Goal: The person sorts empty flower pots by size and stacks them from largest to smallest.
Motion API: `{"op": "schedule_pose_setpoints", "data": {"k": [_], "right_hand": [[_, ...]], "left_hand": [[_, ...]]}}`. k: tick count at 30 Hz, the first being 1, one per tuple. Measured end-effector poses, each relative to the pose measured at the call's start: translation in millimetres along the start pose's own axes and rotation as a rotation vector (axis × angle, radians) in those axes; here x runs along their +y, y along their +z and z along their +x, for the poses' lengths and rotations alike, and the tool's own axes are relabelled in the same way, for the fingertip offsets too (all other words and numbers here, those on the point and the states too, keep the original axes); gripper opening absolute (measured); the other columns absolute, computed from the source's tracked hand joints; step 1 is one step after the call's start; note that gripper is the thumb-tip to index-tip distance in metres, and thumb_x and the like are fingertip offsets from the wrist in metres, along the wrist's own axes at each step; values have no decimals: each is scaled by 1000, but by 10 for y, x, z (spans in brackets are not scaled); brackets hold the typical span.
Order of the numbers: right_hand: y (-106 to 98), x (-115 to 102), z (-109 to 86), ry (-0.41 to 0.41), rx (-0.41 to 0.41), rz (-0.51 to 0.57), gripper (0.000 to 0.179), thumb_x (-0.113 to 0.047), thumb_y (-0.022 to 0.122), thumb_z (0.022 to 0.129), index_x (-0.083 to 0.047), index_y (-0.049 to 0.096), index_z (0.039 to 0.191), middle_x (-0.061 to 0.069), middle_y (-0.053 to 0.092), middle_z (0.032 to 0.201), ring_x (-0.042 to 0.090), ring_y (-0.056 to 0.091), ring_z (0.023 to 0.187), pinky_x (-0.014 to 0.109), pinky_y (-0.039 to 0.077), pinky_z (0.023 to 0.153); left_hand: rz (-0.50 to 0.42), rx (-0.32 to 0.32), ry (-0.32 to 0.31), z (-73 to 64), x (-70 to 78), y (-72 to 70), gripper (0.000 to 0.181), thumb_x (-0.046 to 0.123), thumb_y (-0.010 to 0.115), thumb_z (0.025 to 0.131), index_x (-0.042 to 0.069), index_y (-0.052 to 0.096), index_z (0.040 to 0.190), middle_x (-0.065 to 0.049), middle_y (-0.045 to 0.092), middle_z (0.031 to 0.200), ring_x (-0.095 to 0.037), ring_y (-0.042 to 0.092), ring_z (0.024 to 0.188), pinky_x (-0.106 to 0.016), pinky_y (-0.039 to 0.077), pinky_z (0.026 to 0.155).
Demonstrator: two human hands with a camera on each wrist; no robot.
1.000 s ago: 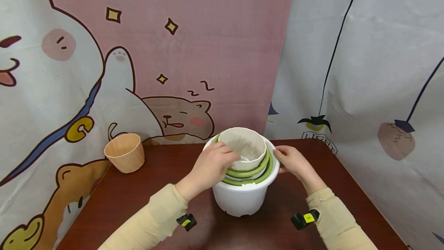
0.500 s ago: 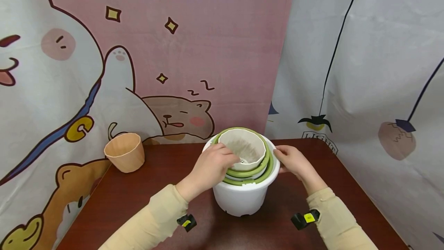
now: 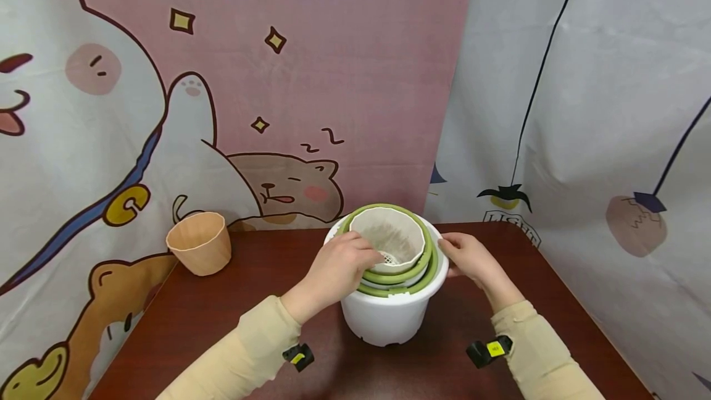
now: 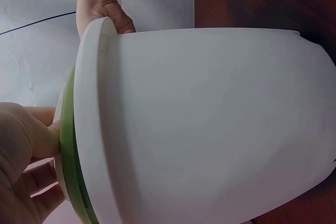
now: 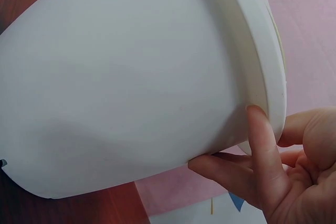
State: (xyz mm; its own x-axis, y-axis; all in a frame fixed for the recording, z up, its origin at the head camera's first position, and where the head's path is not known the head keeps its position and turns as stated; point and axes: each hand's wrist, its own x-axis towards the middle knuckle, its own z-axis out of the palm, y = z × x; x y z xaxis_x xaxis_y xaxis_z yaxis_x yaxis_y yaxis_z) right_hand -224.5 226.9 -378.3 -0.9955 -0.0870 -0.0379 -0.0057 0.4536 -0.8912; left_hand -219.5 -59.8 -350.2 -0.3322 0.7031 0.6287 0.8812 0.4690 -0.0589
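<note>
A large white flowerpot (image 3: 383, 320) stands upright on the table, with several smaller pots nested in it. Inside it show two green rims (image 3: 384, 292), and innermost sits a small off-white flowerpot (image 3: 399, 230) with a stained inner wall and a holed bottom. My left hand (image 3: 345, 264) pinches the near-left rim of that small pot; its fingertips are partly hidden in the head view. On the other side, my right hand (image 3: 468, 257) grips the large pot's rim, thumb on top and fingers underneath. The right wrist view shows those fingers (image 5: 260, 156) against the white wall.
A peach-coloured pot (image 3: 201, 249) stands by itself at the table's back left. The dark red-brown table (image 3: 266, 252) meets printed cloth (image 3: 355, 79) at the back and sides. Each wrist carries a small black camera.
The small off-white pot has settled slightly lower and tilted a little toward me, so more green rim shows behind it. Both hands keep nearly the same place.
</note>
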Motion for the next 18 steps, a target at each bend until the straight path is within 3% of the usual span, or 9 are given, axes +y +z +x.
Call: {"op": "schedule_pose_setpoints", "data": {"k": [9, 18], "right_hand": [[-1, 1, 8, 3, -1, 6, 39, -15, 49, 104, 13, 51, 131, 20, 61, 102, 18, 65, 76, 32, 59, 64], [-7, 15, 15, 8, -2, 13, 39, -16, 49, 104, 12, 51, 131, 18, 61, 99, 18, 65, 74, 32, 59, 63]], "left_hand": [[12, -14, -8, -9, -3, -10, 24, -4, 71, 80, 17, 78, 90, 5, 69, 85, -17, 60, 83, -30, 51, 79], [-55, 26, -43, -48, -15, -62, 19, -2, 74, 82, 14, 77, 92, 2, 70, 90, -18, 63, 88, -31, 52, 80]]}}
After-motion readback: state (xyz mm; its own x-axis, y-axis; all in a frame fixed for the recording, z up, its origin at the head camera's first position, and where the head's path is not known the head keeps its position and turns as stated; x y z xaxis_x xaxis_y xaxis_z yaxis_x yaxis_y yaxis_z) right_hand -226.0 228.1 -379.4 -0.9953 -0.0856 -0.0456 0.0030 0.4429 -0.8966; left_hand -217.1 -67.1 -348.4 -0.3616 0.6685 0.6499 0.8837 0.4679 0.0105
